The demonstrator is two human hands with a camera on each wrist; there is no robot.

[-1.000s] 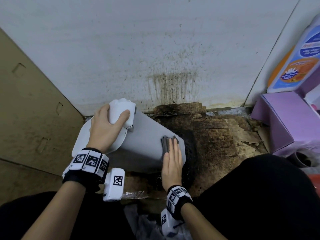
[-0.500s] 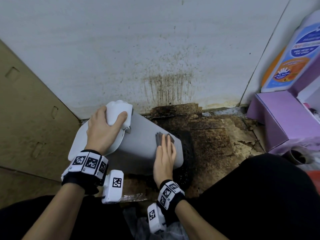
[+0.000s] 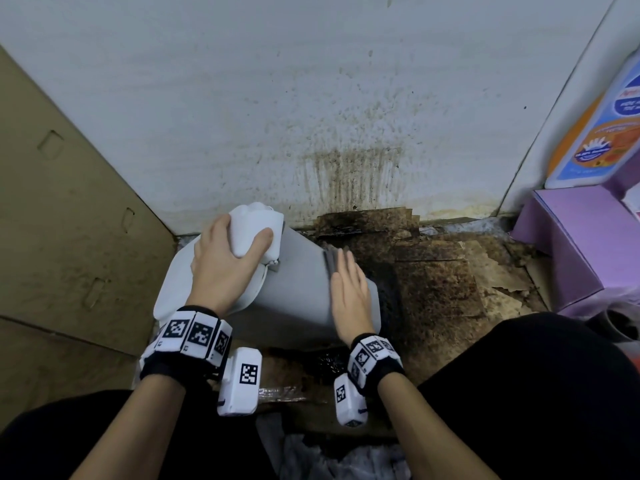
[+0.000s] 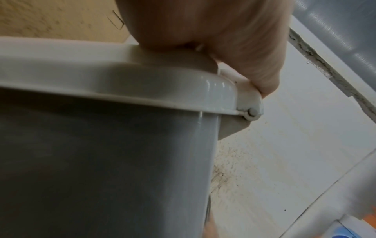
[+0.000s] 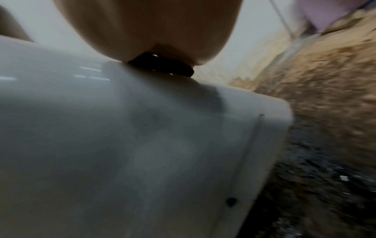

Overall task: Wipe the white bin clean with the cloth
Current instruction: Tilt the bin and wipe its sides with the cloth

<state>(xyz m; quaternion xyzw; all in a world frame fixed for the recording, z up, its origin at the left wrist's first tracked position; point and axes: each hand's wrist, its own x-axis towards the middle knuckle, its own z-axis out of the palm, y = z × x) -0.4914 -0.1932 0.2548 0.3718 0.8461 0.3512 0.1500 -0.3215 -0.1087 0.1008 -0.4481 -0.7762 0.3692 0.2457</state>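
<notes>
Cloth (image 3: 329, 260) pressed on bin (image 3: 298, 289) under flat right fingers (image 3: 346, 263); left fingers (image 3: 258, 242) clasp its hinge

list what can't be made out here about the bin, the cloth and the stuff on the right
- Cloth: mostly under the flat right hand in the head view; a dark blur in the right wrist view.
- White bin: inside hidden; its top end is covered by the left hand.
- Bottle: cut off by the head view's right edge, label too blurred to read.
- Purple box: partly cut off by the same edge.
</notes>
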